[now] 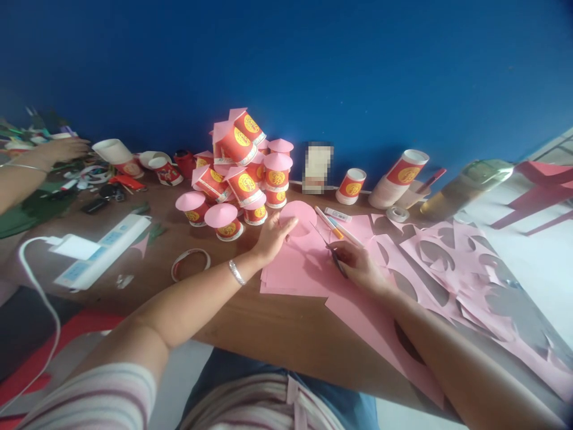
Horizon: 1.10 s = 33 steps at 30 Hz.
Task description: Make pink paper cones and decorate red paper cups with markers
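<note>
My left hand [272, 237] is closed on the edge of a round pink paper disc [299, 216], thumb on top. In my right hand [356, 263] are dark-handled scissors [332, 249], their thin blades apart from the disc and pointing up and left toward it. Beneath both hands lie stacked pink paper sheets [286, 278]. An orange-and-white marker [329, 222] and a small white packet [338, 214] rest just beyond the scissors. To the left of the disc stands a pile of red paper cups [244, 185], several topped with pink paper cones [221, 215].
Cut pink scraps [430, 263] cover the right side. Behind are a red cup [351, 186], stacked cups [398, 179], a tape roll [397, 214] and a bottle [468, 188]. A tape ring [190, 264] and power strip [102, 251] lie left. Another person's hand [67, 148] reaches in far left.
</note>
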### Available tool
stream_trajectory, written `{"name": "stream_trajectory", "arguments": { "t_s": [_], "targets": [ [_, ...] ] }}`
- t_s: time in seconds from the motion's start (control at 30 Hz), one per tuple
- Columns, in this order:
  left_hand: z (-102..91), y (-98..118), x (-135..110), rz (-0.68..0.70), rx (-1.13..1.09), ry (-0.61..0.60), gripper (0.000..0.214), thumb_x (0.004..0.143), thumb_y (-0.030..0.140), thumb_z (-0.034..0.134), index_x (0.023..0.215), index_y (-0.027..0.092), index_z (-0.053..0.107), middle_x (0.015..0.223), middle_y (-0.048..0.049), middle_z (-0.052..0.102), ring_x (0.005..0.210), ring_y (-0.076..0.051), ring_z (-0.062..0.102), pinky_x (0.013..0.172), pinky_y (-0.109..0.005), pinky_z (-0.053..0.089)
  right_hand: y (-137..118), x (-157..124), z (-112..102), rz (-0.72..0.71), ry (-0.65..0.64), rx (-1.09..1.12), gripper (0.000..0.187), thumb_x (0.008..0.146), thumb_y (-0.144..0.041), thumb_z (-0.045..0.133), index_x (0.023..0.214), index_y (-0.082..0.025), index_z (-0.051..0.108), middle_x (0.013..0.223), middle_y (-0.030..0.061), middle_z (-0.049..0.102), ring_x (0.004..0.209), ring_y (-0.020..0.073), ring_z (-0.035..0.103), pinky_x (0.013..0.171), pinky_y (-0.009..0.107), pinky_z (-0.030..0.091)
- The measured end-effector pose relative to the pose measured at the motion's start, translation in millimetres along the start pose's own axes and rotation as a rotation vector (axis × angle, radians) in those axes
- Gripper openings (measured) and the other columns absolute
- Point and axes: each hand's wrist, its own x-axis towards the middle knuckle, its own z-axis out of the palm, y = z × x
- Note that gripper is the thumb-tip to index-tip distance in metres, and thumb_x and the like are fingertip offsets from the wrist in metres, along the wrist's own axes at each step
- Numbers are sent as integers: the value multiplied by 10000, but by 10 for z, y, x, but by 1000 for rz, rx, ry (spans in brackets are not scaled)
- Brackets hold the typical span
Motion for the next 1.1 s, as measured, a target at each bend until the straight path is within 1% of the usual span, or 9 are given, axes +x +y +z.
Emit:
{"name": "stream_trajectory", "arguments": {
  "t_s": [0.17,0.3,0.4,0.57,0.73,0.83,0.97,1.1],
  "targets": [
    [9,-18,-10,10,43,-37,377,828,505,736,811,187,535,675,33,539,564,-101,488,570,-253,418,-71,-18,-7,4,-10,-15,226,806,-282,720,1030,-271,755,959,22,790,860,217,731,790,363,613],
    [29,-30,-23,25,16,-99,357,833,507,732,836,183,583,716,26,562,578,-102,476,563,-250,420,-86,-30,7,15,-16,3,253,815,-263,712,1058,-286,777,984,16,806,860,223,745,800,375,632],
    [32,-31,-28,27,22,-117,342,848,503,719,859,180,609,726,19,577,589,-105,482,567,-247,419,-85,-29,10,12,-18,0,271,805,-254,722,1062,-293,798,1021,21,815,880,246,759,810,399,646],
    [13,-50,-22,21,53,-113,342,859,492,717,945,176,619,751,11,599,594,-106,490,562,-243,407,-55,-22,4,6,-9,1,291,803,-260,707,1071,-295,816,1105,19,809,999,278,769,921,439,643],
    [12,-67,-15,-5,22,-98,386,839,504,736,981,168,610,775,3,609,607,-109,507,556,-243,407,-27,-22,-6,10,-11,3,308,806,-268,711,1093,-298,818,1111,16,808,1017,290,772,941,451,641],
    [15,-58,-15,-3,22,-87,392,831,498,746,979,164,605,789,1,617,601,-108,512,559,-250,414,-19,-23,-10,4,-20,4,317,814,-271,704,1110,-290,816,1130,19,804,1029,293,771,940,443,642],
    [18,-36,-21,30,42,-88,348,850,478,730,936,160,616,817,-17,645,653,-126,560,619,-265,445,-3,-22,-9,-3,-20,-22,324,837,-263,675,1130,-278,811,1130,25,804,1018,290,775,908,425,653],
    [20,-31,-28,41,66,-62,322,857,455,723,942,160,626,810,-22,658,701,-149,591,657,-273,456,0,-18,-15,-18,-34,-60,349,848,-242,633,1150,-277,804,1151,7,799,1041,262,772,929,374,645]
  ]
}}
